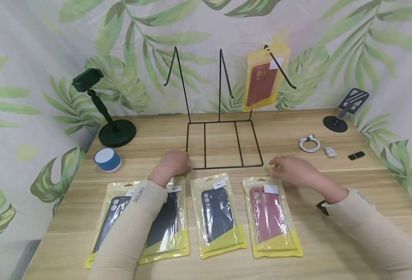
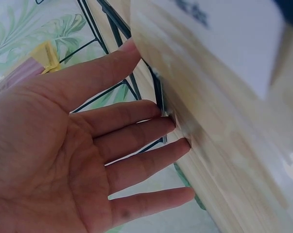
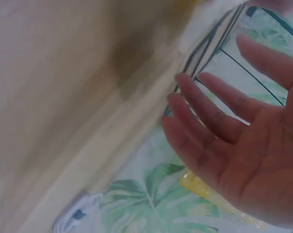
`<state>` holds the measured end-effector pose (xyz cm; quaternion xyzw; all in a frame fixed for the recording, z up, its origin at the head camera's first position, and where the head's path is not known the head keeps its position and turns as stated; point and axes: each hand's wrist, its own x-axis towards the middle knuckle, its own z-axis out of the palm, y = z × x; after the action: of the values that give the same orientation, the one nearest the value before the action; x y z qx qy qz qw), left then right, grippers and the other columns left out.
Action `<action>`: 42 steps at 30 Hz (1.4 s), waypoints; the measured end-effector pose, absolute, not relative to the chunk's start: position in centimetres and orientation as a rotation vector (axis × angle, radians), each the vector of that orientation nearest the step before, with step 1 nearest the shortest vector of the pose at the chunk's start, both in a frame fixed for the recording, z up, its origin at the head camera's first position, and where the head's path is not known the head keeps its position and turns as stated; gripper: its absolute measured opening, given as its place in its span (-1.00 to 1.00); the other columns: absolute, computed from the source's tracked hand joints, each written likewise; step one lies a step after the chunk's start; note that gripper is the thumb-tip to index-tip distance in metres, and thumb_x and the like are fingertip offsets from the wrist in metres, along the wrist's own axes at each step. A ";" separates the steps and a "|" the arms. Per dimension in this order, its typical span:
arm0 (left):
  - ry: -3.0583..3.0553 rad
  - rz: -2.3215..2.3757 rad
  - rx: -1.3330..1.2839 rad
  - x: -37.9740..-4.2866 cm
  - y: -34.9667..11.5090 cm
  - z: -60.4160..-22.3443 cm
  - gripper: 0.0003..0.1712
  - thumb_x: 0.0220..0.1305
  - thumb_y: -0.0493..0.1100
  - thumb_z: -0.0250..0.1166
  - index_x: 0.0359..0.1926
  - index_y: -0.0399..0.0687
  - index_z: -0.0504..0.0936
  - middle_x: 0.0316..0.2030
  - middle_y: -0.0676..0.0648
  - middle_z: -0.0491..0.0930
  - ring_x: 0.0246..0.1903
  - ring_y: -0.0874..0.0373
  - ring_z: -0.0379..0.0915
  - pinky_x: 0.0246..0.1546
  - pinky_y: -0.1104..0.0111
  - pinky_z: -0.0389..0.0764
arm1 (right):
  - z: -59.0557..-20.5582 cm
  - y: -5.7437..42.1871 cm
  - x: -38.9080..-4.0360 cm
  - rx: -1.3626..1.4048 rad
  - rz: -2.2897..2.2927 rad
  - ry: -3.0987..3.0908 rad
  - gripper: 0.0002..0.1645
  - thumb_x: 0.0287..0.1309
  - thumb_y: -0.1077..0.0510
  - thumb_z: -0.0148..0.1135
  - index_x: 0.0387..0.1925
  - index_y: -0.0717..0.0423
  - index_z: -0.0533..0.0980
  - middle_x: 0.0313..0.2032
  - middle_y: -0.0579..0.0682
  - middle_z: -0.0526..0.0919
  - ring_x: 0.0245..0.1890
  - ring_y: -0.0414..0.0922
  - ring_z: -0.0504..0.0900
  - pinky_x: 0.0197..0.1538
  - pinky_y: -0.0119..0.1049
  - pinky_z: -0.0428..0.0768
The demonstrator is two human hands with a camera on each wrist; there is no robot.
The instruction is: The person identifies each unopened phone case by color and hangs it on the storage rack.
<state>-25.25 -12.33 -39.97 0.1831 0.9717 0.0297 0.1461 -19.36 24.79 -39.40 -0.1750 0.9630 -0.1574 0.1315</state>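
Observation:
My left hand (image 1: 172,165) is at the front left corner of a black wire display rack (image 1: 227,167). In the left wrist view its fingers (image 2: 146,165) are nearly straight, tips by the tabletop, with nothing in the palm. My right hand (image 1: 293,171) hovers off the rack's front right corner, loosely bent and holding nothing. Below the hands lie several clear-and-yellow pouches with phone cases: a red one (image 1: 267,217), a dark one (image 1: 218,214), and two more dark ones partly covered by my left sleeve (image 1: 135,217). Another pouched red phone case (image 1: 262,83) hangs on the rack's right hook.
At the left stand a black phone stand (image 1: 116,132) and a blue-and-white round speaker-like object (image 1: 108,160). To the right are a coiled white cable (image 1: 309,144), a small silver gadget (image 1: 330,152), a black stick (image 1: 356,155) and another phone stand (image 1: 335,123). Leaf-print cloth hangs behind.

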 end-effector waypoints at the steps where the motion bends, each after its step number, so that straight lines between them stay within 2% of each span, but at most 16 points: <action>1: 2.797 0.086 0.527 -25.2 -12.3 -39.9 -0.49 0.26 0.00 0.35 0.05 -0.33 0.62 -0.02 -0.30 0.67 0.00 -0.20 0.60 0.10 0.01 0.57 | -39.6 24.8 -19.3 -0.509 -0.457 2.777 -0.50 0.29 0.02 0.25 0.13 0.25 0.53 -0.03 0.19 0.70 -0.01 0.15 0.66 0.05 0.12 0.60; 5: 2.792 0.083 0.523 -25.2 -12.2 -39.9 -0.48 0.26 0.01 0.35 0.06 -0.32 0.62 -0.02 -0.29 0.67 -0.01 -0.20 0.60 0.09 0.01 0.58 | -40.4 24.9 -19.4 -0.498 -0.433 2.730 -0.58 0.23 0.03 0.31 0.05 0.18 0.58 -0.10 0.12 0.70 -0.07 0.08 0.65 0.02 0.08 0.60; 9: 2.792 0.080 0.523 -25.2 -12.2 -39.8 -0.49 0.26 0.01 0.35 0.05 -0.32 0.62 -0.04 -0.29 0.68 -0.04 -0.19 0.61 0.06 0.01 0.60 | -40.9 25.0 -19.5 -0.468 -0.448 2.702 -0.63 0.20 0.05 0.33 -0.03 0.17 0.58 -0.27 0.00 0.66 -0.26 -0.08 0.60 -0.15 -0.11 0.60; 12: 2.794 0.078 0.526 -25.1 -12.2 -39.9 -0.50 0.26 0.01 0.36 0.03 -0.32 0.63 -0.06 -0.29 0.69 -0.07 -0.18 0.62 0.04 0.03 0.61 | -41.1 25.0 -19.5 -0.455 -0.455 2.689 -0.77 0.20 0.07 0.32 -0.19 0.14 0.60 -0.39 -0.06 0.60 -0.39 -0.15 0.51 -0.30 -0.27 0.51; 15: 2.793 0.073 0.530 -25.1 -12.1 -39.8 -0.50 0.26 0.01 0.36 0.03 -0.32 0.63 -0.07 -0.29 0.69 -0.07 -0.18 0.63 0.04 0.03 0.61 | -41.0 25.1 -19.3 -0.456 -0.452 2.691 -0.85 0.22 0.08 0.30 -0.33 0.08 0.59 -0.42 -0.08 0.59 -0.44 -0.17 0.47 -0.36 -0.32 0.44; 17: 2.792 0.071 0.530 -25.1 -12.1 -39.7 -0.50 0.26 0.00 0.36 0.02 -0.33 0.63 -0.07 -0.29 0.69 -0.08 -0.18 0.63 0.03 0.03 0.61 | -40.9 25.2 -19.2 -0.447 -0.471 2.699 -0.86 0.24 0.08 0.27 -0.35 0.07 0.57 -0.42 -0.07 0.60 -0.45 -0.17 0.48 -0.37 -0.31 0.44; 22: 2.791 0.071 0.532 -25.1 -12.1 -39.8 -0.51 0.26 0.00 0.36 0.02 -0.32 0.63 -0.07 -0.28 0.69 -0.08 -0.17 0.63 0.03 0.04 0.61 | -40.3 25.8 -18.7 -0.410 -0.565 2.769 -0.86 0.29 0.08 0.20 -0.26 0.08 0.56 -0.41 -0.05 0.64 -0.46 -0.16 0.50 -0.37 -0.29 0.45; 25: 2.790 0.077 0.528 -25.1 -12.1 -39.7 -0.50 0.25 0.00 0.36 0.03 -0.33 0.63 -0.05 -0.29 0.69 -0.06 -0.18 0.62 0.05 0.03 0.60 | -39.5 26.2 -18.3 -0.409 -0.648 2.833 -0.88 0.31 0.08 0.22 -0.24 0.05 0.56 -0.38 -0.06 0.67 -0.40 -0.15 0.53 -0.31 -0.24 0.48; 30: 2.791 0.078 0.528 -25.1 -12.2 -39.7 -0.49 0.26 0.00 0.35 0.05 -0.32 0.62 -0.03 -0.29 0.68 -0.04 -0.19 0.62 0.06 0.02 0.60 | -37.5 26.4 -17.2 -0.452 -0.836 2.936 -0.88 0.32 0.07 0.25 -0.21 0.02 0.61 -0.28 -0.01 0.74 -0.19 0.00 0.69 -0.10 0.01 0.61; 33: 2.789 0.079 0.532 -25.0 -12.2 -39.6 -0.50 0.26 -0.01 0.36 0.05 -0.32 0.62 -0.03 -0.29 0.68 -0.04 -0.18 0.62 0.06 0.03 0.60 | -36.5 26.3 -16.4 -0.475 -0.933 3.003 -0.85 0.33 0.04 0.24 -0.19 0.01 0.63 -0.24 0.01 0.75 -0.14 0.08 0.71 -0.06 0.07 0.61; 35: 2.787 0.082 0.529 -25.0 -12.2 -39.6 -0.50 0.26 -0.01 0.36 0.05 -0.33 0.62 -0.03 -0.29 0.68 -0.04 -0.18 0.62 0.06 0.03 0.60 | -36.0 26.1 -15.9 -0.496 -0.993 3.049 -0.84 0.34 0.04 0.23 -0.19 0.01 0.64 -0.24 0.01 0.76 -0.15 0.09 0.72 -0.11 0.01 0.62; 38: 2.783 0.084 0.521 -25.0 -12.1 -39.4 -0.49 0.26 -0.01 0.35 0.06 -0.33 0.62 -0.02 -0.29 0.68 -0.03 -0.19 0.62 0.08 0.02 0.59 | -35.4 25.9 -15.3 -0.562 -1.054 3.144 -0.89 0.32 0.11 0.25 -0.21 0.02 0.65 -0.28 -0.01 0.77 -0.24 0.03 0.74 -0.21 -0.23 0.60; 40: 2.782 0.080 0.524 -25.0 -12.1 -39.4 -0.49 0.27 -0.01 0.35 0.06 -0.33 0.62 -0.01 -0.30 0.68 -0.02 -0.20 0.61 0.09 0.02 0.59 | -35.1 25.8 -15.1 -0.654 -1.083 3.230 -0.92 0.25 0.21 0.31 -0.23 0.07 0.66 -0.33 -0.01 0.78 -0.31 -0.10 0.74 -0.27 -0.40 0.58; 42: 2.782 0.080 0.528 -25.0 -12.1 -39.4 -0.48 0.26 0.00 0.35 0.07 -0.34 0.61 -0.01 -0.30 0.67 -0.01 -0.20 0.61 0.09 0.01 0.59 | -34.6 25.9 -15.0 -0.761 -1.109 3.312 -0.90 0.16 0.30 0.34 -0.26 0.13 0.66 -0.39 0.00 0.77 -0.35 -0.32 0.69 -0.30 -0.55 0.53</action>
<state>-24.99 -12.08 -39.40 0.1842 0.9704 0.0280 0.1538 -15.04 25.89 -34.61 -0.2079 0.9048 -0.3029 -0.2151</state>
